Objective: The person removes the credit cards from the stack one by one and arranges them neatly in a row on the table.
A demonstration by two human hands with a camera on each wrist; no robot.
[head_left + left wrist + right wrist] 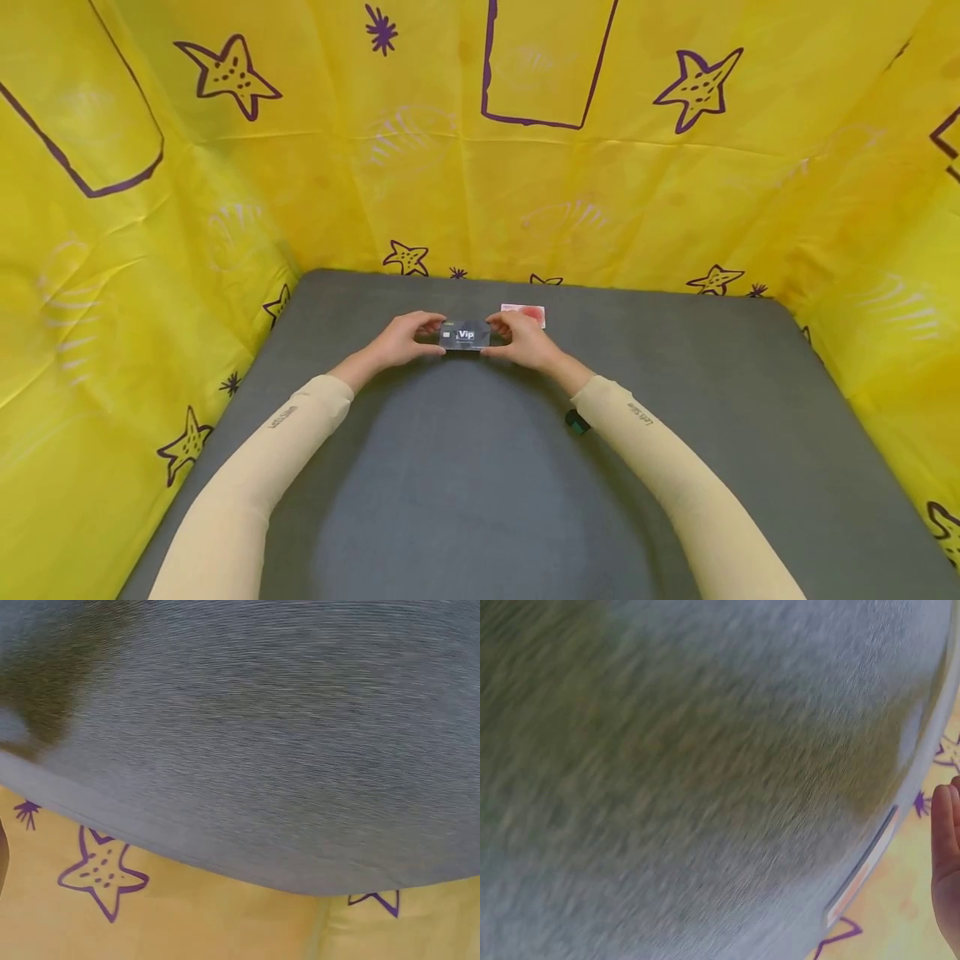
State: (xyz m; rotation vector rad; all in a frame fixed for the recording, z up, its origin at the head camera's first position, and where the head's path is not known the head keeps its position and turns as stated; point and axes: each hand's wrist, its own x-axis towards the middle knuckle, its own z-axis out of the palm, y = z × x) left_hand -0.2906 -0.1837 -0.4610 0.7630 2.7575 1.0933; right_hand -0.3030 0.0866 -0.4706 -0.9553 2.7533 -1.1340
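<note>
A dark, see-through-edged card (pixel 465 335) with a chip mark and the word "Vip" is held up above the grey table, its face turned toward me. My left hand (pixel 401 342) pinches its left end between thumb and fingers. At the other end, my right hand (pixel 527 342) pinches the card the same way. Just behind the right hand lies a white and red card (pixel 534 314), partly covered by that hand. The right wrist view has part of the right hand (pixel 946 862) at its right edge; the held card does not show in either wrist view.
The grey tabletop (pixel 465 483) meets yellow cloth walls (pixel 450 192) with purple starfish drawings at the back and both sides. Beside the right sleeve is a small black and green object (pixel 577 422), partly hidden by the forearm.
</note>
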